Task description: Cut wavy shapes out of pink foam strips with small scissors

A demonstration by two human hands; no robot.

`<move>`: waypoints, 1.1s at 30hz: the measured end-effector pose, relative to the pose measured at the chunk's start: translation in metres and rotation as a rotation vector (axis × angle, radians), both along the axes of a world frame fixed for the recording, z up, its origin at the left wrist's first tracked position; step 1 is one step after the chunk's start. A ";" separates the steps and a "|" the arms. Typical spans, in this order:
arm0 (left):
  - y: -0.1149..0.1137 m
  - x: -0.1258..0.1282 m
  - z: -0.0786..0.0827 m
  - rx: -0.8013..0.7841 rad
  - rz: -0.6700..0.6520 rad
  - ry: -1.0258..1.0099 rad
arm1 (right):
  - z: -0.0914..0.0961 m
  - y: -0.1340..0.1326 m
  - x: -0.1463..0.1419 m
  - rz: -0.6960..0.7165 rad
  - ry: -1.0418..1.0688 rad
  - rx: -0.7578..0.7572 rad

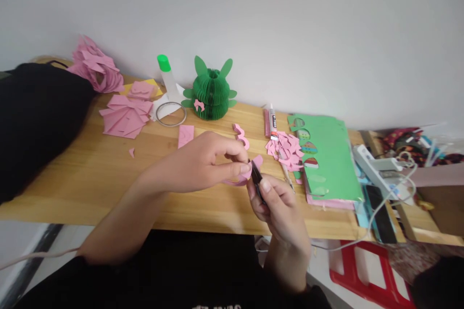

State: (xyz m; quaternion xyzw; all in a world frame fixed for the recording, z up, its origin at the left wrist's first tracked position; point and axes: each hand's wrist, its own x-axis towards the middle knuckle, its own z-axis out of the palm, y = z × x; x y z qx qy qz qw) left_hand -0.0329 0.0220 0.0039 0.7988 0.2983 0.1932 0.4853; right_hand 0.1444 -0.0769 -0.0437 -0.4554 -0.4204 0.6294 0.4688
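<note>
Over the wooden table, my left hand (224,159) is closed in a pinch on a curved strip of pink paper (239,179). My right hand (273,198) grips a small black pointed tool (256,174). Its tip meets the pink paper at my left fingertips; whether it is scissors or another hand tool is unclear. Just beyond my hands lies a wavy pink paper piece (241,136). A pink rectangle of paper (186,135) is partly behind my left hand. To the right is a pile of pink paper cutouts (286,149).
A green honeycomb paper figure (212,94) stands at the back, near a glue bottle (167,75) and a tape roll (171,114). Folded pink paper (126,116) and a black bag-like bundle (39,125) are left. Green sheets (326,154), a phone (380,215) and a power strip (373,166) lie right.
</note>
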 end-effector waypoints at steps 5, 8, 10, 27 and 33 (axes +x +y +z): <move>-0.002 0.000 0.001 0.012 0.011 -0.007 | 0.002 0.000 0.000 0.005 0.009 0.012; -0.002 0.000 0.001 0.001 0.005 -0.014 | 0.002 -0.001 0.001 0.007 0.002 0.005; -0.002 -0.001 0.001 -0.003 0.000 -0.022 | 0.002 -0.001 0.001 0.008 0.005 0.001; 0.000 -0.001 -0.001 0.018 -0.011 -0.125 | 0.004 -0.001 0.000 0.002 0.076 0.009; 0.000 0.002 -0.002 0.031 0.020 -0.207 | 0.002 -0.003 0.001 -0.002 0.067 0.009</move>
